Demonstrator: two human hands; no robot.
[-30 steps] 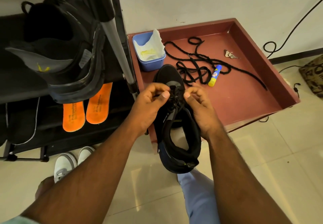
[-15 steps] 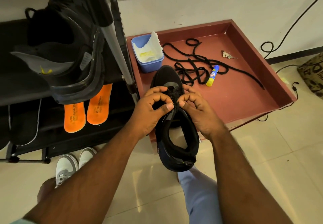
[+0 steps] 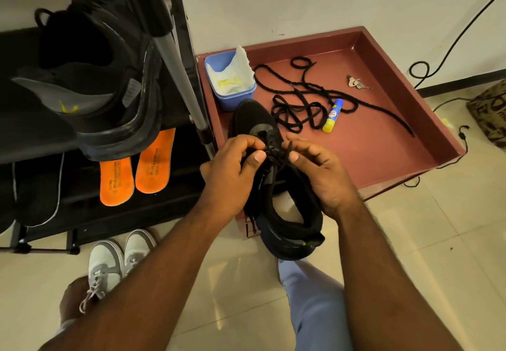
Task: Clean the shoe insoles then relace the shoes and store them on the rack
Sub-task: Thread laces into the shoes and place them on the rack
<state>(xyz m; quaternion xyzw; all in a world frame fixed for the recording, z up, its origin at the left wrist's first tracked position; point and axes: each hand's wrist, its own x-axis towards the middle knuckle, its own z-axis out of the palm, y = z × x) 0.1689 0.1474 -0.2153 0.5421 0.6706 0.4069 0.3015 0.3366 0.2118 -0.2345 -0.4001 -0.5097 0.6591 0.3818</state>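
Bare forearms (image 3: 175, 263); light-blue trousers (image 3: 315, 304).

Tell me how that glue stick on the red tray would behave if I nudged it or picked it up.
The glue stick lies on its side and looks round, so a nudge would probably roll it across the red tray. It is small, likely light and stiff, easy to pinch. Its upper end lies against the loose black lace, which might stop the roll or get dragged along.

A red tray (image 3: 427, 142) at right of centre carries a blue tub (image 3: 232, 95), a loose lace (image 3: 304, 104), a glue stick (image 3: 332, 115) and keys (image 3: 357, 82). At left, a rack (image 3: 175, 57) bears a black shoe (image 3: 93, 82) and two orange insoles (image 3: 137, 169). White sneakers (image 3: 117, 263) stand on the tiled floor (image 3: 427, 241).
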